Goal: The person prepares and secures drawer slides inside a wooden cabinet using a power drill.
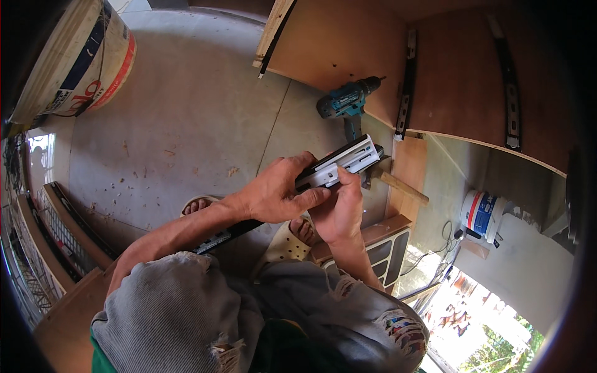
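Above my knees I hold a drawer slide [357,156], a long rail with a black outer side and a pale metal inner channel. My left hand [270,189] grips it from the left, thumb pressed near its middle. My right hand [342,214] holds it from below, with the thumb up against the channel. The rail slants from lower left to upper right, and its lower part [221,239] shows beneath my left forearm. Just beyond the rail's upper end a teal and black cordless drill [345,102] stands on the floor. A hammer's wooden handle [403,187] lies right of my hands.
A wooden cabinet [460,93] with slides fixed to its panels stands at the upper right. A large paint bucket [74,62] is at the upper left, a smaller one [482,214] at the right. Wooden drawers [74,230] with rails stand at the left. Wood shavings dot the floor.
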Motion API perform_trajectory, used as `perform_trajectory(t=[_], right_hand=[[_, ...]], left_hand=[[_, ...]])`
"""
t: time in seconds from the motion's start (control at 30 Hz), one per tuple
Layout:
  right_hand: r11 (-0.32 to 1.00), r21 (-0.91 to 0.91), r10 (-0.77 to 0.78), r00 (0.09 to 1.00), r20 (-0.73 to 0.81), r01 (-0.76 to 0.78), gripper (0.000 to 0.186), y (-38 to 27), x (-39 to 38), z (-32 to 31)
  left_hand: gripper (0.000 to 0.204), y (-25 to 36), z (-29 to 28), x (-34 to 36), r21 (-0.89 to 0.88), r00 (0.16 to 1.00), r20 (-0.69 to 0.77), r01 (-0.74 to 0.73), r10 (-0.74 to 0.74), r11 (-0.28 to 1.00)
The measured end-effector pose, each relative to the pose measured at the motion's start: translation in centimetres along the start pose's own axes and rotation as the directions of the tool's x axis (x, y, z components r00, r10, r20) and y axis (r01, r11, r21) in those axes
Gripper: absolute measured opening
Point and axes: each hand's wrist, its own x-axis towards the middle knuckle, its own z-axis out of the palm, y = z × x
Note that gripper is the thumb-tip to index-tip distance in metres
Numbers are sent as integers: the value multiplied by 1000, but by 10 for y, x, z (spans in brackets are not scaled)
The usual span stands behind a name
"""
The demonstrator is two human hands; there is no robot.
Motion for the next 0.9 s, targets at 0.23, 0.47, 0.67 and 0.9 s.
perform_trajectory(t=[0.23, 0.47, 0.67, 0.9], right_hand=[[998, -37, -49, 999, 5, 49, 40, 1, 1, -5], [981, -78, -174, 984, 34, 176, 43, 3, 5, 5], [959, -108, -259, 965, 49, 262, 43, 1, -3, 2], [952, -126, -282, 959, 3, 281, 34, 6, -2, 7]], left_hand=[[45, 4, 1, -4, -211, 999, 10, 45, -44, 976], [49, -2, -6, -4, -266, 992, 118, 70, -40, 962], [37, 13, 2, -10, -320, 999, 22, -23, 32, 947], [37, 6, -2, -5, -497, 989, 149, 97, -25, 863]])
